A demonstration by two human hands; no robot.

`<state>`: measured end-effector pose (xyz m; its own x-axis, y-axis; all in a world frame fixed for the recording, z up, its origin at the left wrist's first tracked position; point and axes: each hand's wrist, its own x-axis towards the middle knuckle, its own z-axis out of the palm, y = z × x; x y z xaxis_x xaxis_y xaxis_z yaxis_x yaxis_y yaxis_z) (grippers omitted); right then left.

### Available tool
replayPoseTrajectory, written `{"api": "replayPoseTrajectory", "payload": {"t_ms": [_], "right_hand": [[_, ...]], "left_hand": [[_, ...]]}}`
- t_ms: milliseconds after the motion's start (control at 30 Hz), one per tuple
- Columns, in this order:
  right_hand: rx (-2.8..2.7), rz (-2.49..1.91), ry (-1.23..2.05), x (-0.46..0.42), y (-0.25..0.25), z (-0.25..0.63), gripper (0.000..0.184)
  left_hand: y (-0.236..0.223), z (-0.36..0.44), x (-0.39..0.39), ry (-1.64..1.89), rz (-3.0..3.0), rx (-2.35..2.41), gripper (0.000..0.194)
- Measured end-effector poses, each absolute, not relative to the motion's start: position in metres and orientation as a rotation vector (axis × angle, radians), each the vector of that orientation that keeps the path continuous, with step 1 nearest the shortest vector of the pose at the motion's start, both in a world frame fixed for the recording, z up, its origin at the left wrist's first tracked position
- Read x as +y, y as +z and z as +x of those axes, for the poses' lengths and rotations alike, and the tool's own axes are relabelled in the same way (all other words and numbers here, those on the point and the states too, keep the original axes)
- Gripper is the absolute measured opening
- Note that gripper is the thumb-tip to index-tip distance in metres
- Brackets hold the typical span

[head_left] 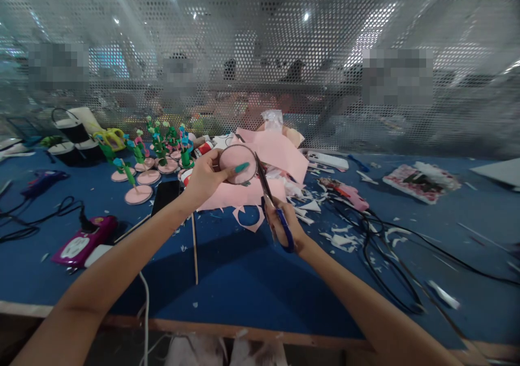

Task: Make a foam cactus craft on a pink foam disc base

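My left hand (207, 175) pinches a round pink disc (235, 160) with a dark rim, thumb on its face. My right hand (286, 222) grips scissors (266, 184) with blue handles, their blades pointing up beside the disc's right edge. Whether the blades touch the disc I cannot tell. Behind and below the disc lie pink sheets (280, 149) and a cut pink scrap (249, 218) with curved edges.
Several flower stems on pink round bases (138, 194) stand at the left, near a purple power strip (87, 241). On the right lie a pink glue gun (351, 194), black cables (374, 247), white scraps and a phone (327, 160). A thin wooden stick (195, 252) lies in front.
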<state>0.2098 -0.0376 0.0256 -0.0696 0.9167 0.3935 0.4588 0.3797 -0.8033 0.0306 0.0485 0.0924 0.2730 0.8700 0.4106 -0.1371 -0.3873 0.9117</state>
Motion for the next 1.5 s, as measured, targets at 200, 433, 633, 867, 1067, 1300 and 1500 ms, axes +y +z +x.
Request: {"api": "replayPoseTrajectory", "payload": {"t_ms": [200, 433, 633, 867, 1067, 1300, 1500], "right_hand": [[-1.680, -1.232, 0.610, -0.038, 0.025, 0.210, 0.051], [-1.681, -1.224, 0.610, -0.037, 0.024, 0.211, 0.055], [-1.673, -1.234, 0.613, -0.038, 0.024, 0.210, 0.052], [-1.640, -1.228, 0.626, -0.037, 0.023, 0.210, 0.054], [-1.647, -1.210, 0.662, -0.038, 0.018, 0.207, 0.057], [-1.671, -1.197, 0.647, -0.037, 0.013, 0.206, 0.054], [-1.657, -1.219, 0.679, -0.037, 0.013, 0.207, 0.056]], "left_hand": [[0.095, 0.028, 0.050, 1.263, 1.592, 0.710, 0.047], [0.093, 0.033, 0.045, 1.292, 1.495, 0.664, 0.051], [0.088, 0.035, 0.045, 1.298, 1.487, 0.622, 0.051], [0.085, 0.032, 0.048, 1.289, 1.670, 0.706, 0.039], [0.085, 0.038, 0.049, 1.318, 1.503, 0.586, 0.047], [0.086, 0.035, 0.050, 1.434, 1.574, 0.665, 0.049], [0.089, 0.034, 0.047, 1.447, 1.703, 0.707, 0.046]]}}
